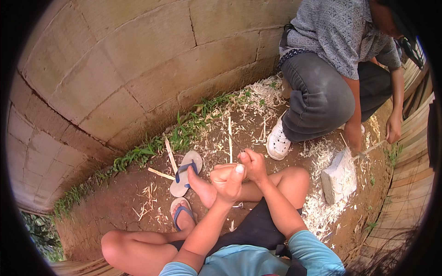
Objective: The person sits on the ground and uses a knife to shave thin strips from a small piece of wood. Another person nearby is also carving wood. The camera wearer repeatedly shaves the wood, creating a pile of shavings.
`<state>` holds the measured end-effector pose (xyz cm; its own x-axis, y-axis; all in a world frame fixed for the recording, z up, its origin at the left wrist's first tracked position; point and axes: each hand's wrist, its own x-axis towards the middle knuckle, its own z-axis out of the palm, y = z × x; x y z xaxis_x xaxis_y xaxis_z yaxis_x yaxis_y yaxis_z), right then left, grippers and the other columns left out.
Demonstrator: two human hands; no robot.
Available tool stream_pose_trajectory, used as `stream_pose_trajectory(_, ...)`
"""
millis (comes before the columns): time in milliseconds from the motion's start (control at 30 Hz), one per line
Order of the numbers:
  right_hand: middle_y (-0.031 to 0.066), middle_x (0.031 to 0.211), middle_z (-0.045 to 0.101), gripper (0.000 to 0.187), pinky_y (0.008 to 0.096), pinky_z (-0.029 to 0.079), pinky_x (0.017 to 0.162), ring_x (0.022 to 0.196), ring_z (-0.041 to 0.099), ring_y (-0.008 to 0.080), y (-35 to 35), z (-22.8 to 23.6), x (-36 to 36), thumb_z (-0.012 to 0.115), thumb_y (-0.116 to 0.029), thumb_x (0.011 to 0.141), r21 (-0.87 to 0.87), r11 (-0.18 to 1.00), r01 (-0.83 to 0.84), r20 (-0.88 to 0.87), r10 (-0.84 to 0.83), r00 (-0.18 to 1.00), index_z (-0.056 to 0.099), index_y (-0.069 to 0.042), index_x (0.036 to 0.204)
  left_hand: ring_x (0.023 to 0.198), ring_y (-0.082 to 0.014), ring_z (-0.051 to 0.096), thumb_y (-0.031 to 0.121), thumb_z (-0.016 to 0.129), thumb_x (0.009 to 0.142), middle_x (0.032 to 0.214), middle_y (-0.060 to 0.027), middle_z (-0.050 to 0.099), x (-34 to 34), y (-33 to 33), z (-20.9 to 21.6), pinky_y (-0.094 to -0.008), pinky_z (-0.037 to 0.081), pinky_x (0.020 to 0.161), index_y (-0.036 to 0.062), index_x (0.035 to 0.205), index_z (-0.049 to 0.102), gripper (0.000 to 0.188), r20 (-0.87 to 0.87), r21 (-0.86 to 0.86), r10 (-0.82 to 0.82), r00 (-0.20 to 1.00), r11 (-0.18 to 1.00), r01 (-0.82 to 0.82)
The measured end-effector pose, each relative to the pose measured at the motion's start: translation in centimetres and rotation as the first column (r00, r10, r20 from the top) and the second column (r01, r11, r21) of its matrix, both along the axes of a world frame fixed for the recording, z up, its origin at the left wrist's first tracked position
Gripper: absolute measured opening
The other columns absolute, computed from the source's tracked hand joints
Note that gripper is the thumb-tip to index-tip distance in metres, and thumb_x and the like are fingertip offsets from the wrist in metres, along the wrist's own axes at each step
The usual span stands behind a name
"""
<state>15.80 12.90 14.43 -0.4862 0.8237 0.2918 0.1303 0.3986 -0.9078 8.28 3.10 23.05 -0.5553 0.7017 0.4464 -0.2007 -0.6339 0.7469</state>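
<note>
- The left grip [225, 183], a bare hand, is closed in a fist; I cannot tell on what.
- The right grip [254, 166], also bare, is curled closed just beside it, contents unclear.
- A long, straight, pale wooden strip [230, 133] extends beyond the left fist; whether they touch is unclear.
- A co-worker's grey shirt [322, 34] bears a printed pattern.

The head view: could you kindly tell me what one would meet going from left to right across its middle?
Upper sandal, person's left hand, person's right hand, white clog, pale block, slatted wall.
</note>
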Motion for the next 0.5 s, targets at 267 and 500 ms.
stream_pose_trajectory(267,0.0171,0.059,0.053,0.042,0.0392,0.043,0.051,0.054,0.056,0.0349,0.5,0.9,0.5,0.060,-0.044,0.089,0.129,0.990,0.063,0.141,-0.081,0.987,0.061,-0.002,0.081,0.042,-0.0129,0.028,0.015,0.051,0.093,0.047,-0.0036,0.032,0.0,0.0,0.1,-0.0302,0.021,0.043,0.0012,0.049,0.027,0.051,-0.057,0.019,0.025,0.998,1.000,-0.024)
stream_pose_trajectory(500,0.0179,0.060,0.053,0.042,0.0399,0.043,0.050,0.056,0.056,0.0369,0.3,0.8,0.2,0.059,-0.042,0.090,0.126,0.992,0.030,0.120,-0.045,0.992,0.059,-0.003,0.076,0.041,-0.0111,0.027,0.014,0.052,0.094,0.044,-0.0016,0.031,-0.3,0.0,0.9,-0.0293,0.020,0.040,0.0033,0.048,0.027,0.053,-0.003,0.054,0.020,1.000,0.998,-0.020)
